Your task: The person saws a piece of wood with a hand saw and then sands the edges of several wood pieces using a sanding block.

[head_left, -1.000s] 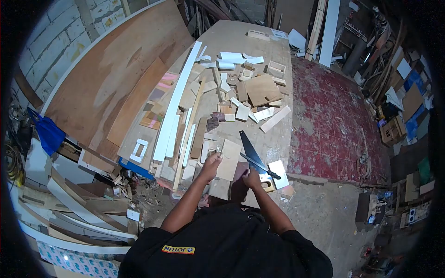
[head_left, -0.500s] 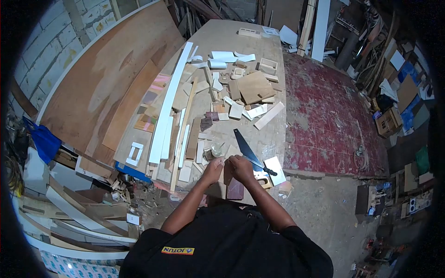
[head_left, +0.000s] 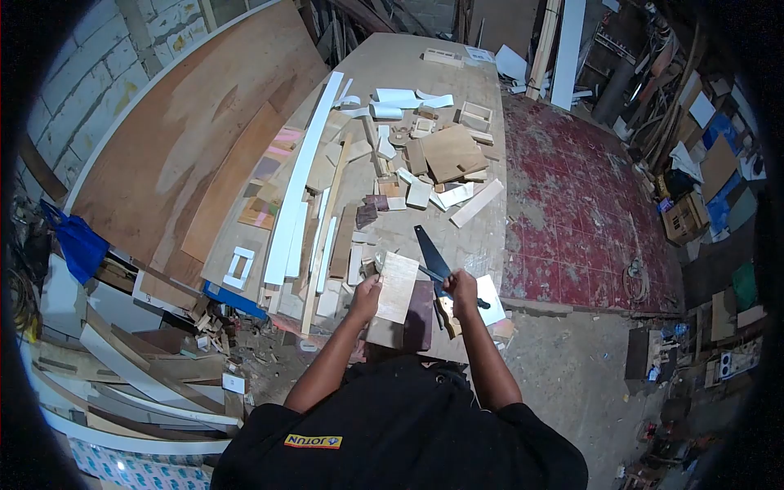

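My left hand (head_left: 366, 299) grips a pale rectangular piece of wood (head_left: 398, 286) by its left edge, tilted so its broad face shows. To the right, my right hand (head_left: 462, 291) is closed around a thin, dark, stick-like tool (head_left: 430, 273), its tip pointing left towards the wood; its exact kind is too small to make out. A hand saw (head_left: 431, 250) lies behind and beside my right hand, dark blade pointing away. Below the held wood is a dark reddish-brown board (head_left: 419, 317) near the table edge. A white square piece (head_left: 490, 297) lies right of my right hand.
The worktable (head_left: 392, 61) carries scattered wood offcuts, a square plywood piece (head_left: 449, 153), curled white strips (head_left: 394, 98) and long white boards (head_left: 304, 180). A large wooden panel (head_left: 188, 139) leans at the left. Red flooring (head_left: 572, 196) lies to the right.
My hands were close together over the table and are now apart. The pale wood's broad face has turned into view in my left hand; my right hand has moved right, holding the thin tool.
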Demonstrator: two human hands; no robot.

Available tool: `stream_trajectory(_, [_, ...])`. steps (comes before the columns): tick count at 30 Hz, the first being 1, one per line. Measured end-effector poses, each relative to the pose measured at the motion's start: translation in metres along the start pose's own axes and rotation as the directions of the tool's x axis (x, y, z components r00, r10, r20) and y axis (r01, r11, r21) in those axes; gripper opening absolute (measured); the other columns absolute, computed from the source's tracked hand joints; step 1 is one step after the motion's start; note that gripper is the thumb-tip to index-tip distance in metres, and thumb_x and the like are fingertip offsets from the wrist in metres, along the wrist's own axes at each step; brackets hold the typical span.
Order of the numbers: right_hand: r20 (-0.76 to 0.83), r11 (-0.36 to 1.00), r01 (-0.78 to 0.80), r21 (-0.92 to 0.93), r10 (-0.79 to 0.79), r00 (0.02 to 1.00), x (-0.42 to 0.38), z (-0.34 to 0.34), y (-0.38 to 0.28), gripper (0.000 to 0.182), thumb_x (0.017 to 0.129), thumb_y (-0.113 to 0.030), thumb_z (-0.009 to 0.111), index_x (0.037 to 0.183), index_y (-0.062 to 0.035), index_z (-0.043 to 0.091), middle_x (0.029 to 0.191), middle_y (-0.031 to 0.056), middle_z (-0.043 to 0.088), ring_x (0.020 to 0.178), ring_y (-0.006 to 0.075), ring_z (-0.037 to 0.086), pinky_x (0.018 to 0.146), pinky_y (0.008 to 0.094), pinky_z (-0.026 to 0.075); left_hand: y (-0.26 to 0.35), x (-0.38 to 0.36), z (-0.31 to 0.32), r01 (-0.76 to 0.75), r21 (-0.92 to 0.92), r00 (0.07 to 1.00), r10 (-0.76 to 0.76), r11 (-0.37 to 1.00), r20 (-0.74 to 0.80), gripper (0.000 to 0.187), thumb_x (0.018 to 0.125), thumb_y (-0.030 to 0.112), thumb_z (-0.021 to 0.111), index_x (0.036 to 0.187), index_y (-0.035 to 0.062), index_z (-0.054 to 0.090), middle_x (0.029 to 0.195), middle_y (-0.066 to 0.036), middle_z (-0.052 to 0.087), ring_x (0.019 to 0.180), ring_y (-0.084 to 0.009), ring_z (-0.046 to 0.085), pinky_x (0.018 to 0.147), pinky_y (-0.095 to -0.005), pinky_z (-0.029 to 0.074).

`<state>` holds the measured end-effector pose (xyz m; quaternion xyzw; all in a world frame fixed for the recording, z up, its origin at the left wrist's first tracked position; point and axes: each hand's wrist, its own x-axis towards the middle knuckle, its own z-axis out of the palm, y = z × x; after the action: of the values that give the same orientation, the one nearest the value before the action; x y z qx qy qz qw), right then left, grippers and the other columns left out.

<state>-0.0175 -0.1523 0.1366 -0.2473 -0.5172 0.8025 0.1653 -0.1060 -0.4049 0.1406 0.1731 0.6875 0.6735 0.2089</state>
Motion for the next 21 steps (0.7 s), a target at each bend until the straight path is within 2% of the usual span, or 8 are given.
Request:
stream_trajectory(1, [0.002,1.0,-0.001,-0.001,0.001,1.0,-0.008,-0.003,-0.005,0.021,0.088,-0.02,0.05,0.075,-0.0056,0.055,0.07,0.0076,0.055,0.063,0.0184,0.053,0.06,0.0323,0.044,0.002,-0.001,-0.002,-0.015,0.037,1.0,0.016,0.999,-0.02,0.032,0.098,0.015,0.043,0.119,-0.0017,0.06,0.104,-0.007,0.067,0.095,-0.0137,0.06,0.087,-0.0294,0.046])
stream_trajectory(3, [0.006,0.833,-0.146,-0.533,0.176,0.984,-0.025,-0.01,-0.014,0.022,0.086,-0.02,0.056,0.085,0.001,0.058,0.079,0.0128,0.062,0.069,0.0232,0.059,0.064,0.0354,0.047,0.006,-0.001,0.0,-0.002,0.0,0.999,0.002,1.0,-0.047,0.031,0.098,0.015,0.043,0.117,-0.0015,0.061,0.102,-0.006,0.066,0.093,-0.0131,0.059,0.086,-0.0287,0.046])
stream_trajectory(5, [0.093,0.226,0.053,-0.973,0.171,0.981,-0.035,-0.024,0.002,0.055,0.081,-0.02,0.072,0.126,0.001,0.049,0.111,0.0203,0.065,0.098,0.03,0.065,0.083,0.0345,0.052,0.011,-0.003,0.002,0.011,-0.035,0.997,-0.013,0.999,-0.07,0.03,0.098,0.015,0.044,0.116,-0.0012,0.062,0.101,-0.006,0.066,0.091,-0.0124,0.059,0.085,-0.0281,0.046])
stream_trajectory(8, [0.215,0.353,0.2,-0.914,0.005,0.977,-0.036,-0.024,0.021,0.061,0.082,-0.022,0.075,0.132,-0.0026,0.046,0.112,0.0185,0.064,0.102,0.0277,0.064,0.089,0.0375,0.051,0.014,-0.001,0.008,-0.075,0.046,0.993,0.079,0.996,-0.083,0.031,0.097,0.016,0.046,0.118,-0.0015,0.061,0.101,-0.007,0.067,0.091,-0.0125,0.06,0.084,-0.0283,0.047])
stream_trajectory(10, [0.179,0.842,-0.267,-0.469,0.386,0.905,-0.048,0.012,-0.01,0.053,0.085,-0.02,0.073,0.13,-0.003,0.05,0.11,0.0144,0.065,0.095,0.0221,0.066,0.082,0.0385,0.055,0.004,0.002,0.011,-0.068,0.09,0.993,0.077,0.994,-0.094,0.031,0.096,0.014,0.052,0.122,-0.0014,0.06,0.101,-0.008,0.067,0.09,-0.0127,0.062,0.081,-0.0279,0.049])
stream_trajectory(15, [0.302,0.935,-0.215,-0.281,0.298,0.906,-0.051,0.046,-0.021,0.032,0.091,-0.014,0.067,0.122,-0.0058,0.058,0.104,0.0055,0.066,0.085,0.0138,0.064,0.064,0.027,0.054,0.022,0.003,0.029,-0.126,0.028,0.985,0.129,0.992,-0.115,0.032,0.092,0.009,0.062,0.123,0.0002,0.061,0.103,-0.012,0.069,0.091,-0.0164,0.066,0.08,-0.0276,0.052])
stream_trajectory(17, [0.266,0.963,-0.097,-0.252,0.166,0.949,-0.048,0.049,-0.015,0.03,0.092,-0.011,0.065,0.12,-0.006,0.059,0.098,0.0038,0.068,0.083,0.0121,0.065,0.064,0.0283,0.056,0.034,0.001,0.028,-0.179,0.358,0.96,0.242,0.916,-0.139,0.031,0.09,0.009,0.064,0.121,0.0034,0.063,0.104,-0.015,0.069,0.091,-0.0213,0.069,0.078,-0.0304,0.055])
stream_trajectory(21, [0.276,0.962,-0.086,-0.258,0.159,0.948,-0.049,0.05,-0.017,0.029,0.092,-0.009,0.064,0.121,-0.0067,0.059,0.1,0.0036,0.068,0.085,0.0126,0.066,0.065,0.0283,0.056,0.047,0.001,0.026,-0.274,0.436,0.922,0.363,0.857,-0.136,0.028,0.087,0.01,0.068,0.115,0.0068,0.066,0.105,-0.014,0.069,0.091,-0.0263,0.07,0.076,-0.034,0.056])
